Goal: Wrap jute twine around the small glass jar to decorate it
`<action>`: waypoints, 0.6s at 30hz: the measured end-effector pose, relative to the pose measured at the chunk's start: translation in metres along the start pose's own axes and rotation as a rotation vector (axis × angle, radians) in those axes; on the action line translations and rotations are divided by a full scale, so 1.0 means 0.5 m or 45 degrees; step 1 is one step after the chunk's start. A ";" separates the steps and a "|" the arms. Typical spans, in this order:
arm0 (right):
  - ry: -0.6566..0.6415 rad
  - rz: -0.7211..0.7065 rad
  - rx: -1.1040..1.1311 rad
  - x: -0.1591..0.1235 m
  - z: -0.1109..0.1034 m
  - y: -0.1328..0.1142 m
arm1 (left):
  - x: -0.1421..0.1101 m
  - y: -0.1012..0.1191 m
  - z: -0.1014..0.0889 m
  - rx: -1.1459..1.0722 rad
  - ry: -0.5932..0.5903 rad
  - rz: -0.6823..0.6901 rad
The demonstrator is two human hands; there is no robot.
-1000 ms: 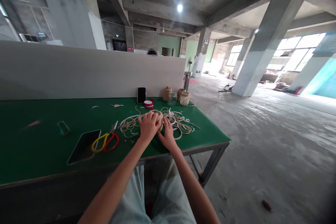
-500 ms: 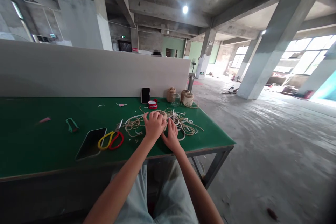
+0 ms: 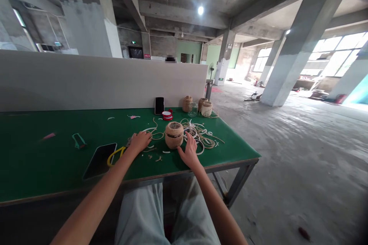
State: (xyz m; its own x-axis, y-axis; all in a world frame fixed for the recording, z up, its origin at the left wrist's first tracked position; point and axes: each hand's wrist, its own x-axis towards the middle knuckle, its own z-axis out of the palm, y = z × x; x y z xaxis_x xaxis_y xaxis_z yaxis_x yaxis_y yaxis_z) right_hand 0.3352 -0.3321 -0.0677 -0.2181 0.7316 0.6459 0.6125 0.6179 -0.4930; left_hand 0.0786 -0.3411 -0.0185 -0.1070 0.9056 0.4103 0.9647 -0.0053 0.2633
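On the green table (image 3: 34, 160), toward your side, the twine ball (image 3: 174, 135) sits by itself between your hands. Your right hand (image 3: 189, 152) lies open and flat just beside it, with the fingers spread. It looks like it is not holding the ball. Your left hand (image 3: 139, 141) rests to the left of the ball, a bit curled, over the loose twine (image 3: 201, 139). You can't tell from this view if it is gripping anything.

The ball is round, so a small bump could roll it toward the near edge and down to the floor. Twine and white cord (image 3: 193, 134) lie in loops around it. A hard pull on one strand could make the loops snag and knot. The scissors (image 3: 115, 157) lie just under your left wrist, with the blades near your fingers. A quick move there could poke you, or the twine could catch on them. Far off, by the white wall (image 3: 86, 84), stand a glass jar (image 3: 193, 109), more twine balls (image 3: 187, 103), and a phone (image 3: 159, 105). A long pull of twine could knock them over.
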 end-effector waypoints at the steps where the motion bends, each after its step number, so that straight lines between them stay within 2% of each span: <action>1: -0.001 0.001 0.001 0.000 0.000 0.000 | -0.001 -0.003 0.001 -0.005 -0.005 -0.003; 4: 0.003 0.005 0.015 -0.002 -0.002 -0.001 | -0.002 -0.003 -0.009 -0.041 0.008 -0.039; 6: 0.018 0.002 0.042 -0.002 -0.004 -0.002 | 0.002 -0.002 -0.029 -0.089 0.040 -0.078; 11: 0.184 -0.060 0.212 0.004 -0.021 -0.024 | 0.018 0.009 -0.122 -0.284 0.186 -0.161; 13: 0.225 -0.114 0.329 0.013 -0.033 -0.050 | 0.020 0.026 -0.167 -0.409 0.232 -0.142; 16: 0.162 -0.207 0.505 0.041 -0.048 -0.109 | 0.014 0.069 -0.230 -0.867 0.346 -0.062; 18: 0.061 -0.241 0.643 0.072 -0.048 -0.152 | 0.006 0.101 -0.262 -0.986 0.272 0.009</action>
State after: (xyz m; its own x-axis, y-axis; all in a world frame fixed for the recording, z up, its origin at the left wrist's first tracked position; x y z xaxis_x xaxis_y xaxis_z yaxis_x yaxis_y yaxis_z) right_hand 0.2991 -0.3599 0.0069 -0.2468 0.5872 0.7709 0.1219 0.8080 -0.5764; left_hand 0.0954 -0.3941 0.1103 -0.2207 0.8042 0.5519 0.5329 -0.3745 0.7588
